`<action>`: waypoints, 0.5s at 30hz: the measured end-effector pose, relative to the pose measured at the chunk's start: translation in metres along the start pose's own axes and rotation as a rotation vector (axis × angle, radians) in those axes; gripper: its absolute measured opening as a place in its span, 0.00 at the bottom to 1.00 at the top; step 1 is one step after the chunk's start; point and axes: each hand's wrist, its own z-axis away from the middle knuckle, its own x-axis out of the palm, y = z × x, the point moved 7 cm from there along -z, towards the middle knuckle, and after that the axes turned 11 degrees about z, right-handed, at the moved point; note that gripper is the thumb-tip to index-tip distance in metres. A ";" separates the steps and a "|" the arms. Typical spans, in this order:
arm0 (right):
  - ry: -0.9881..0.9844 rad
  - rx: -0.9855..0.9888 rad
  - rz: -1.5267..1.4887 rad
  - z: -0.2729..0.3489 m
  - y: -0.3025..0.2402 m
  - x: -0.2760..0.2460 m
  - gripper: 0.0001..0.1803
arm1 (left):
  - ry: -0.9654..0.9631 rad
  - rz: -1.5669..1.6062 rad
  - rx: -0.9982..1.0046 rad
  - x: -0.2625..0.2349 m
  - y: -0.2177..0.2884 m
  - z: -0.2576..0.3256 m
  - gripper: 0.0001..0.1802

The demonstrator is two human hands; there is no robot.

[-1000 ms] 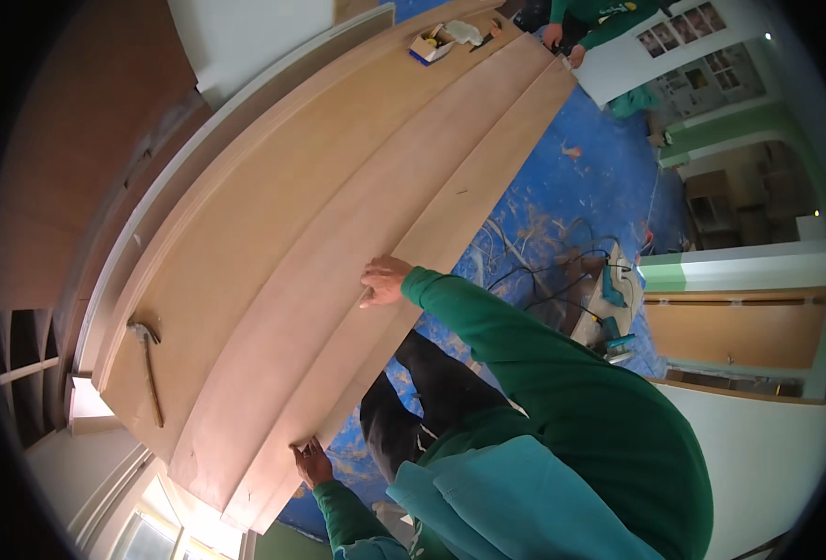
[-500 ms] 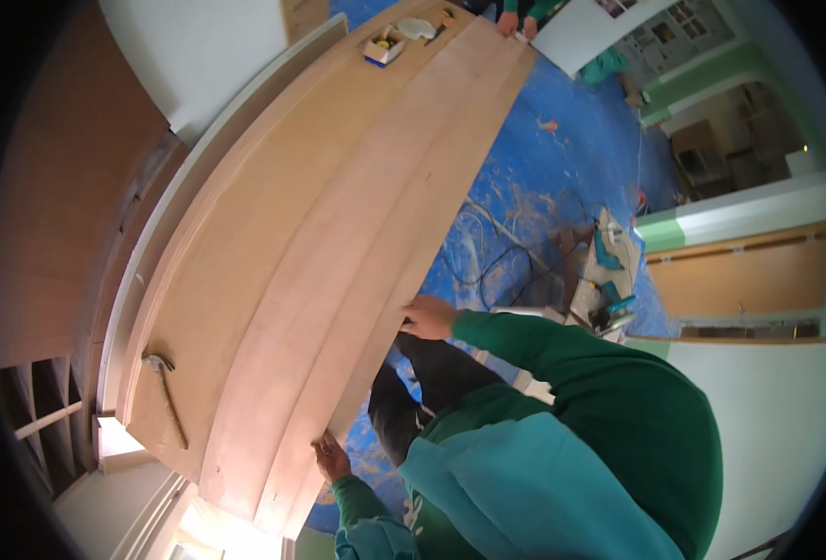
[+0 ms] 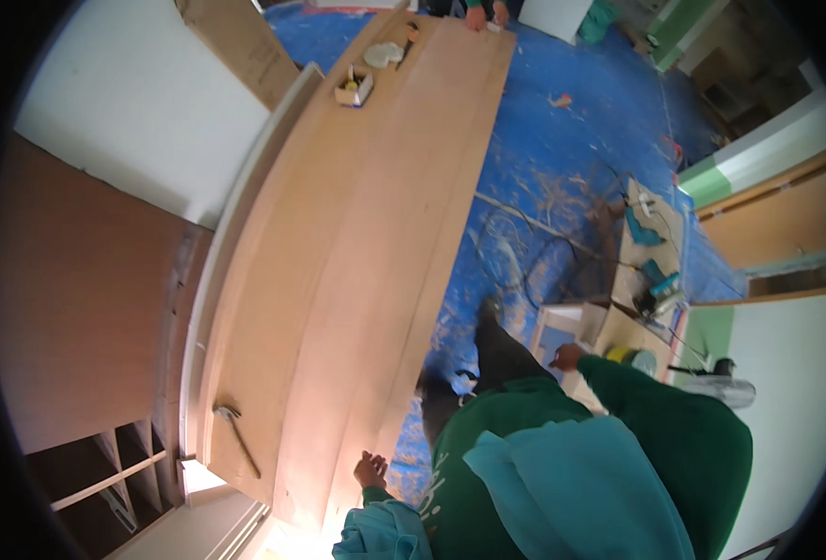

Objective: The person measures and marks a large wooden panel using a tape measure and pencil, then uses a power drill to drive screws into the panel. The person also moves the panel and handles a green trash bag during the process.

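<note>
Long pale wooden boards point(image 3: 375, 243) lie stacked, running from the far top of the view down to me. My left hand point(image 3: 371, 469) rests with fingers apart on the near end of the top narrow board. My right hand point(image 3: 567, 357) is away from the boards, stretched to the right over a low wooden stand point(image 3: 618, 322), next to a yellow round object point(image 3: 624, 355). The frame does not show whether this hand holds anything. My green sleeves and teal hood fill the lower middle.
A hammer point(image 3: 235, 437) lies on the boards near my end. A small box point(image 3: 355, 89) and a pale cloth point(image 3: 385, 54) sit at the far end, where another person's hands point(image 3: 486, 13) touch the boards. Power tools point(image 3: 656, 285) and cables point(image 3: 525, 252) lie on the blue floor covering.
My right hand has come off the board's edge and swung right toward the low stand. My left hand stays at the board's near end. My head has turned right.
</note>
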 end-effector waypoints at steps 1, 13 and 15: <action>0.098 -0.107 -0.029 -0.006 -0.016 -0.020 0.26 | 0.004 -0.039 0.004 0.017 0.004 0.009 0.22; 0.599 0.023 0.065 -0.105 0.199 -0.136 0.14 | -0.313 -0.597 0.026 0.338 -0.034 0.122 0.18; 0.614 0.208 0.009 -0.099 0.247 -0.113 0.13 | -0.393 -0.770 0.080 0.386 -0.023 0.118 0.15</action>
